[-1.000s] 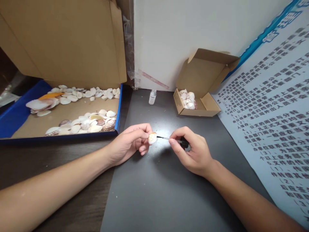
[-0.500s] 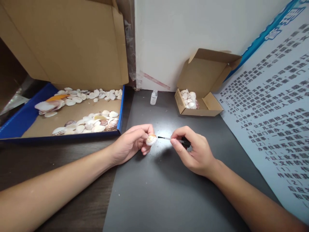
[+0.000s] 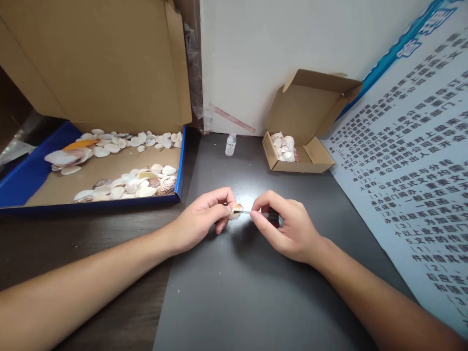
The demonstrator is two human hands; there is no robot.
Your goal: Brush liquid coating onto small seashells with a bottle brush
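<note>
My left hand [image 3: 204,214] pinches a small speckled seashell [image 3: 236,210] between thumb and fingers, just above the dark grey mat [image 3: 248,292]. My right hand [image 3: 283,226] grips a thin brush with a black cap [image 3: 272,217], and the brush tip lies on the shell. The two hands are almost touching at the middle of the mat.
A large open cardboard box with blue edges [image 3: 179,170] holds several seashells at the left. A small open carton [image 3: 300,163] with shells stands at the back right. A little clear bottle [image 3: 230,144] sits by the white wall. A printed poster [image 3: 413,185] leans at the right.
My right hand has moved left, bringing the brush tip onto the shell. The shell has turned in my left fingers and shows less of its face.
</note>
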